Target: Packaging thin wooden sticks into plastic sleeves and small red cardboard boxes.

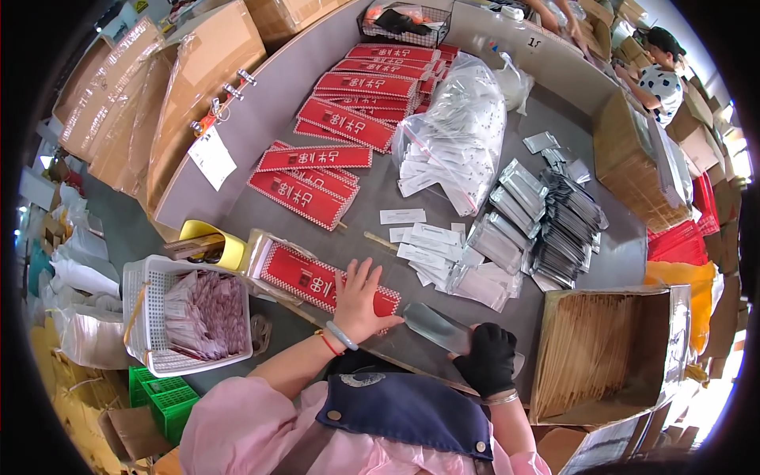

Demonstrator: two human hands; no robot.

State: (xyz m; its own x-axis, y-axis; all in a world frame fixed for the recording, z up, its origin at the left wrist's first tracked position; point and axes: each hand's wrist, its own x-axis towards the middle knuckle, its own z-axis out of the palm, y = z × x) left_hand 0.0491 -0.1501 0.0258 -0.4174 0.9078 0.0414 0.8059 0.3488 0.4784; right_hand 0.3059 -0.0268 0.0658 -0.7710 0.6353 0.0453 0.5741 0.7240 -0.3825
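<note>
My left hand (362, 307) lies with fingers spread on the right end of a red printed paper sleeve (297, 275). That sleeve rests with its left end in a low cardboard box (261, 245) at the near table edge. My right hand (486, 358), in a black fingerless glove, is closed on a long, see-through greyish plastic piece (435, 326). Its far end points left, close to my left thumb; I cannot tell exactly what it is. Beyond my hands lie small white packets (431, 245), silvery flat packets (487, 241) and a pile of black packets (564, 226).
More red sleeves (348, 119) lie at the back left beside a clear bag of white packets (459, 119). A white basket (131, 317) of pinkish packets and a yellow holder (233, 252) stand left. An open carton (546, 356) of thin sticks sits right. Another person (661, 83) is at the far right.
</note>
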